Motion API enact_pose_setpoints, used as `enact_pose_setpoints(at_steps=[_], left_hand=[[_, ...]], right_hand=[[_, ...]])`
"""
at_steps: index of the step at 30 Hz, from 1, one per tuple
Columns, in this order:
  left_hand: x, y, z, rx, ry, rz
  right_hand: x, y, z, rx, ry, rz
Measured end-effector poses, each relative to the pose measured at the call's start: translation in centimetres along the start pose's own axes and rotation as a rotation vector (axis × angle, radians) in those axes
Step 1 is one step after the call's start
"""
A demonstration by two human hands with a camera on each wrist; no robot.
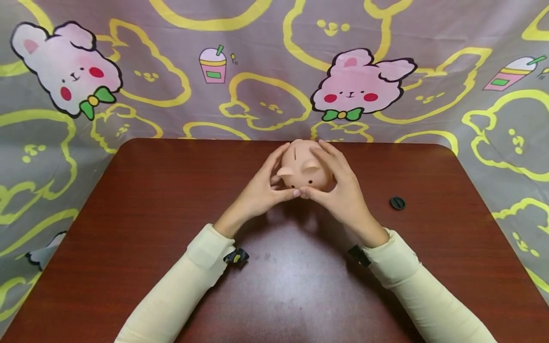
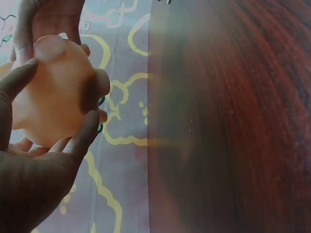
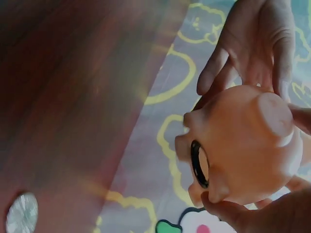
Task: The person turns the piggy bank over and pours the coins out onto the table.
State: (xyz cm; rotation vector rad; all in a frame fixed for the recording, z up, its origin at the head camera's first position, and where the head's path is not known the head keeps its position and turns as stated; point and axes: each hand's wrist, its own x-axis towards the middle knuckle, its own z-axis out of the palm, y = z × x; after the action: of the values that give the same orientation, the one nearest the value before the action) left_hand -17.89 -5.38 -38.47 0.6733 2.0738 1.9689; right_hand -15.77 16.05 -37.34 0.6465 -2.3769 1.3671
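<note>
Head view, left to right. The left hand [image 1: 261, 190] curls round the near flank of a peach piggy bank [image 1: 305, 166], held just above the far middle of the counter [image 1: 141, 200]. The right hand [image 1: 340, 188] grips the opposite flank, thumbs meeting under the snout, so the bank sits cradled from both sides. The right wrist view shows a black-rimmed hole [image 3: 199, 164] in its belly. A small dark disc [image 1: 397, 203], possibly its plug, lies apart at right.
</note>
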Motion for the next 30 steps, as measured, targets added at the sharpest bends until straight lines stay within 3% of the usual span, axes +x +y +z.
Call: enact_pose_setpoints(at_steps=[6,10,15,19,24,30], left_hand=[[-0.1,0.1,0.3,-0.026,0.046,0.011],[-0.1,0.6,0.4,0.006,0.091,0.017],[-0.2,1.4,0.6,0.171,0.156,0.028],[-0.3,2.0,0.6,0.320,0.187,0.030],[-0.5,2.9,0.3,0.469,0.183,0.012],[-0.5,3.3,0.4,0.524,0.152,-0.009]], right_hand=[[0.1,0.0,-0.3,0.196,0.007,0.233],[0.3,-0.1,-0.2,0.432,-0.012,0.389],[0.3,0.2,0.1,0.844,-0.027,0.509],[0.2,0.6,0.4,1.046,-0.048,0.565],[-0.1,0.8,1.0,1.137,-0.068,0.580],[-0.3,0.9,1.1,1.151,-0.063,0.587]])
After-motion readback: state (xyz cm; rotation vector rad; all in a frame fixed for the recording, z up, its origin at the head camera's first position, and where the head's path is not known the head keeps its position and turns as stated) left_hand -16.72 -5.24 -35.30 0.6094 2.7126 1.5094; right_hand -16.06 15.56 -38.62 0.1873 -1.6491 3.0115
